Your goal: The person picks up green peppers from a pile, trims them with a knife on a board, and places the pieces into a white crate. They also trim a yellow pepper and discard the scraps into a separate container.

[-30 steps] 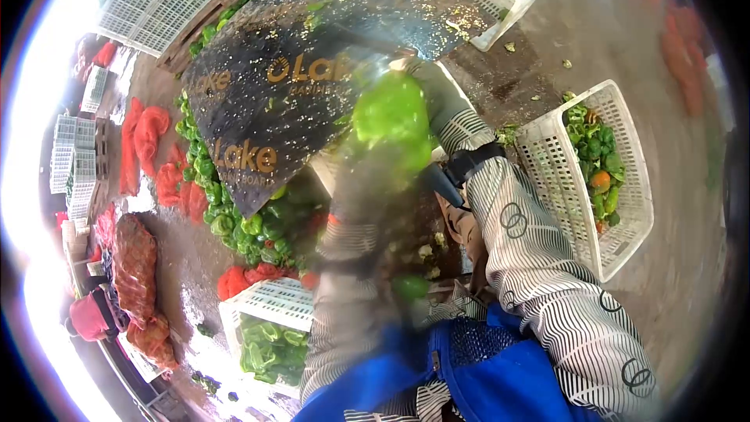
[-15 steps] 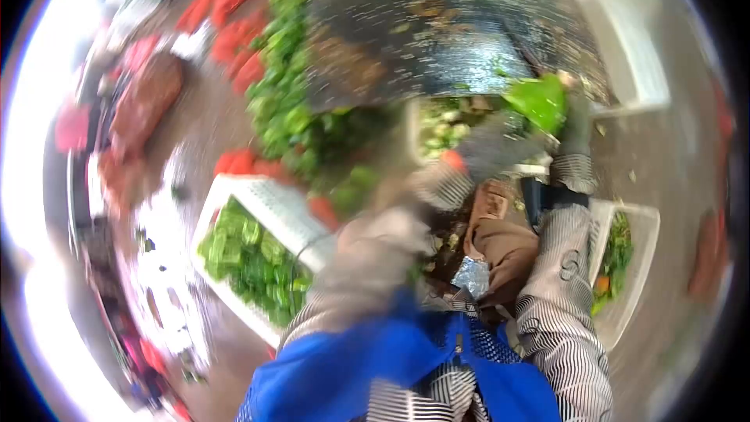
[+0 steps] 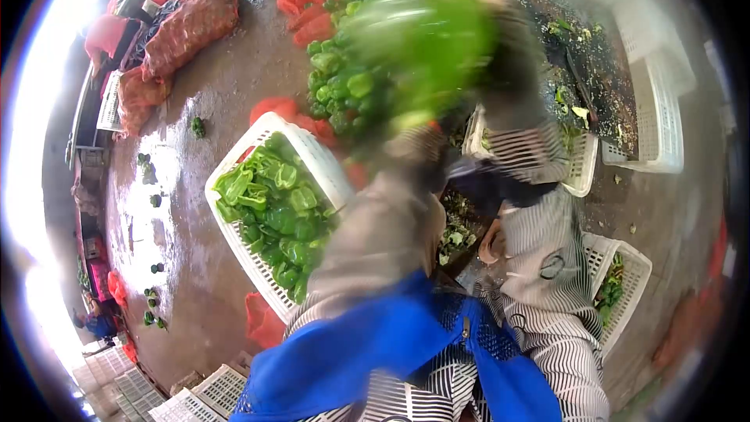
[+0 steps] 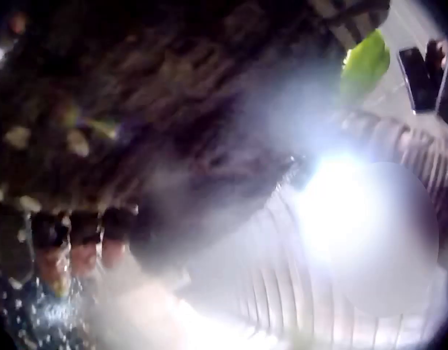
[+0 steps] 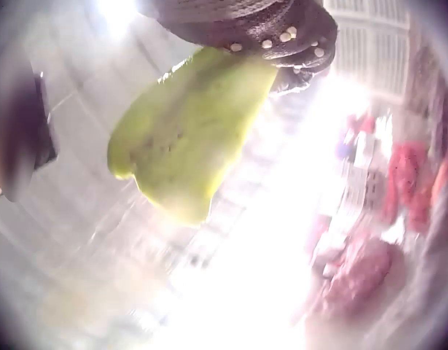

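My gloved right hand (image 3: pixel 504 47) holds a green pepper piece (image 3: pixel 422 43) up at the top centre of the head view, heavily blurred. The right wrist view shows dotted glove fingers (image 5: pixel 282 36) curled round the pale green pepper piece (image 5: pixel 187 138). My left arm (image 3: pixel 383 227) reaches up under the piece as a grey smear, and its hand (image 3: pixel 418 148) is too blurred to read. Dark gloved fingertips (image 4: pixel 85 230) show in the left wrist view, with nothing visible between them. A white crate (image 3: pixel 234 152) of cut green peppers lies left of my arms.
A heap of whole green peppers (image 3: pixel 344 78) lies beyond the left crate, with red mesh bags (image 3: pixel 187 23) further off. A black board (image 3: pixel 601 55) rests over white crates (image 3: pixel 656 156) at right. Another white crate (image 3: pixel 625 305) with peppers stands at lower right. The floor is wet.
The head view swung left, bringing the left crate to the middle. The pepper piece moved from the right, near the board, up to the top centre with my right hand.
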`<state>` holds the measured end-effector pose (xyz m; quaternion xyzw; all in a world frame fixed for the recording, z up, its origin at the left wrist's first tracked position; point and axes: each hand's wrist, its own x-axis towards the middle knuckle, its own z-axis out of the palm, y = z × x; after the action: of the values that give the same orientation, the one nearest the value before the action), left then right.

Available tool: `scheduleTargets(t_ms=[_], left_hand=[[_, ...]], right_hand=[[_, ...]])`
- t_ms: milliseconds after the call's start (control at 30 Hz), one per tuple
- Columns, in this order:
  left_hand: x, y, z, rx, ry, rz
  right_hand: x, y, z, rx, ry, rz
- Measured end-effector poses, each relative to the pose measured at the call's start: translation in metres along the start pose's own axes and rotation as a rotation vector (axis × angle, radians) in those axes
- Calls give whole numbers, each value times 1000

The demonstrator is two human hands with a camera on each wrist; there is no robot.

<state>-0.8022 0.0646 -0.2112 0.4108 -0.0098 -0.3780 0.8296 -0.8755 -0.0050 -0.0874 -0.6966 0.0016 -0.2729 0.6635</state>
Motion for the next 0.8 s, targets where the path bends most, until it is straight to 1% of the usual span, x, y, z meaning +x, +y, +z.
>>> scheduleTargets(t_ms=[67,100,133,167,200,233,267,300,333,367,400,433,467,533,567,600,633,667,700,733,767,800], left_hand=[[-37,28,-9,194,-32,57],[-53,44,-15,368,-30,118],[-64,59,-22,629,-17,216],[-75,77,-33,1043,-4,352],[-78,91,-44,1446,33,454],[-81,100,-57,1756,94,526],[-79,109,-74,1871,157,504],[-63,113,-100,1713,286,299],[-47,117,-127,1547,433,120],[-24,119,-163,1546,422,115],[2,117,-201,1637,494,110],[25,113,-227,1733,564,99],[43,108,-238,1742,547,80],[80,94,-258,1752,581,-184],[102,83,-264,1739,638,-273],[122,72,-274,1751,624,-289],[138,59,-287,1782,612,-261],[152,45,-300,1813,598,-234],[169,31,-317,1893,602,-255],[180,22,-319,1900,591,-272],[189,10,-319,2056,602,-301],[191,1,-322,2144,630,-309]], right_hand=[[6,-26,49,-41,-338,-241],[9,-33,72,-31,-478,-333],[15,-35,83,-16,-553,-383],[22,-37,87,-5,-562,-434],[29,-39,78,-3,-528,-470],[29,-33,62,-114,-360,-518],[29,-30,38,-143,-354,-380],[32,-24,5,-174,-344,-240],[35,-1,-32,-298,-269,-174],[26,12,-60,-404,-120,50],[24,40,-102,-497,-65,71],[18,56,-132,-473,32,232],[9,74,-160,-443,132,394],[-5,112,-227,-653,141,333],[-6,124,-245,-717,247,459],[-3,136,-265,-779,355,582],[-3,156,-299,-777,362,599],[-4,177,-340,-915,338,436],[-4,194,-365,-1048,310,268],[0,203,-373,-1048,308,286],[8,208,-381,-1113,300,333],[15,217,-389,-1175,290,376]])
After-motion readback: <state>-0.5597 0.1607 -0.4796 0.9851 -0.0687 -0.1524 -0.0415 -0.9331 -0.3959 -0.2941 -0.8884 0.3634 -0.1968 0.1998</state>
